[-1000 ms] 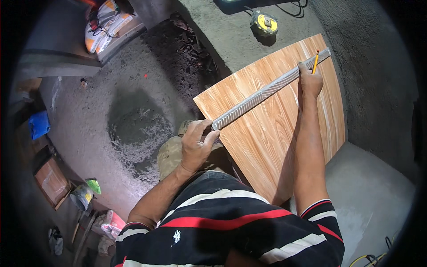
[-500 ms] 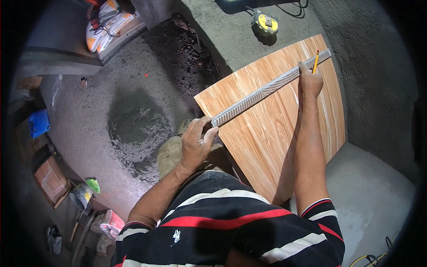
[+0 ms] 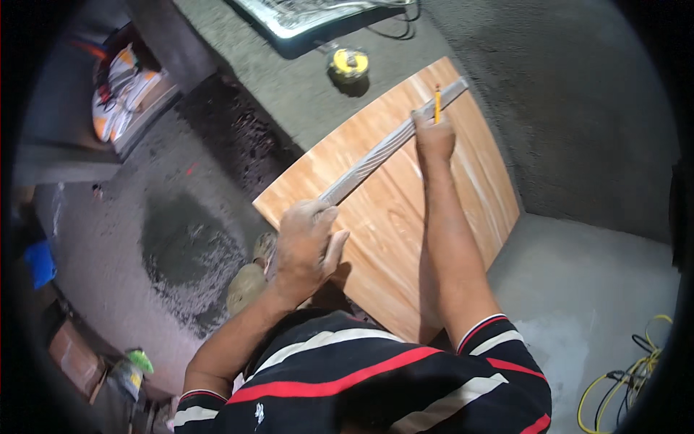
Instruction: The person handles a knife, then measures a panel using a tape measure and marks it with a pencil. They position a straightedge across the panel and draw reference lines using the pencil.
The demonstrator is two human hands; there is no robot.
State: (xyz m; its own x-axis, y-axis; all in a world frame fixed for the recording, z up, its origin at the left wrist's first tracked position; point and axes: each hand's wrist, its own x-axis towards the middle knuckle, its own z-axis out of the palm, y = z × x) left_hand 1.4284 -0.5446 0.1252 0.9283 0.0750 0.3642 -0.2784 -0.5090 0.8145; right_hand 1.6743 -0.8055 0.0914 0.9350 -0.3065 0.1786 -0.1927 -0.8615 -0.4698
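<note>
A wood-grain tile or board (image 3: 383,217) lies tilted across the view in front of me. Across it runs a long grey straightedge bar (image 3: 383,150) with a ridged face. My left hand (image 3: 303,246) is at the bar's near-left end, fingertips over that end, its thumb spread away from the bar. Toward the far end, my right hand (image 3: 436,145) is closed around a yellow pencil (image 3: 437,103) that points up. Its thumb presses on the bar. The fingers under the right hand are partly hidden.
Beyond the panel, a yellow tape measure (image 3: 348,65) rests on a concrete ledge (image 3: 296,94), near a shiny tray-like object (image 3: 296,22). A rough wall (image 3: 549,108) rises at the right. Yellow and black cable (image 3: 629,376) lies lower right; a bag (image 3: 126,94) sits upper left.
The view has shifted, so panel, bar and tape measure appear farther left. My left thumb has come off the bar's end and spread. The right hand still holds the pencil on the bar.
</note>
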